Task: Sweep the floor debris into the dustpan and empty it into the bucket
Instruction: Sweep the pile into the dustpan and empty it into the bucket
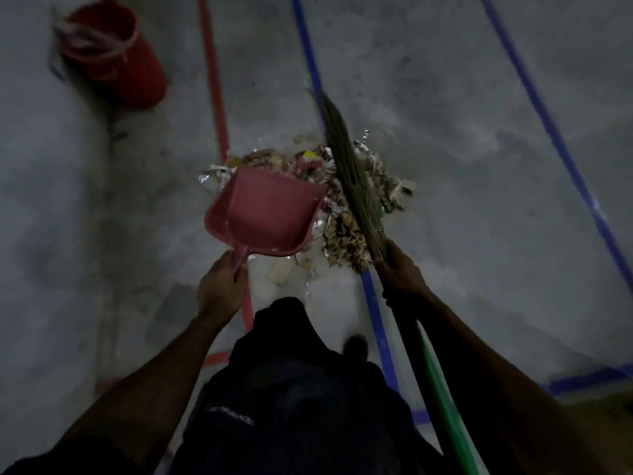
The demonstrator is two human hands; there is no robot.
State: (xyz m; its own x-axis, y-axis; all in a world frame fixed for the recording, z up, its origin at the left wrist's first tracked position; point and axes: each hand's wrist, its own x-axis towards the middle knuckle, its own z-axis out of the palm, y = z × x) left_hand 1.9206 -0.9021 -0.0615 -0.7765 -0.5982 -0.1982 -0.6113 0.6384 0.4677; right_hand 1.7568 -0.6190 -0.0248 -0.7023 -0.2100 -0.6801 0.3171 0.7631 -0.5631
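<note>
On the floor, far left, bucket (113, 53): red and round-walled, standing well apart from the pile, with something pale and stringy draped over its rim; blur hides what it is. It looks light enough to tip if knocked by the pan.
Red floor line (214, 84): runs between bucket and pile; flat marking, so I judge it no obstacle.
Left hand (221, 286): fingers curled round the dustpan's short handle, holding it firmly.
Dustpan (265, 212): pink plastic, likely light and stiff. Its tray looks bare, its open lip points toward the near-left edge of the pile. The handle is the sensible hold; once loaded it should be carried level.
Floor debris (346, 200): a loose heap of scraps, shavings and shiny foil bits, lying just beyond the pan's lip and under the broom. Probably very light and easily scattered, so short gentle strokes suit it.
Flat pale piece (282, 270): lies nearer the person than the pan; it may need a separate sweep.
Broom (346, 166): a long bundle of springy grass bristles lying across the pile, on a green stick.
Right hand (399, 269): wrapped round the broom where bristles meet stick, a low grip good for control.
Blue floor lines (548, 132): flat markings on either side of the pile.
Dark-clothed legs (294, 389): close behind the pile.
</note>
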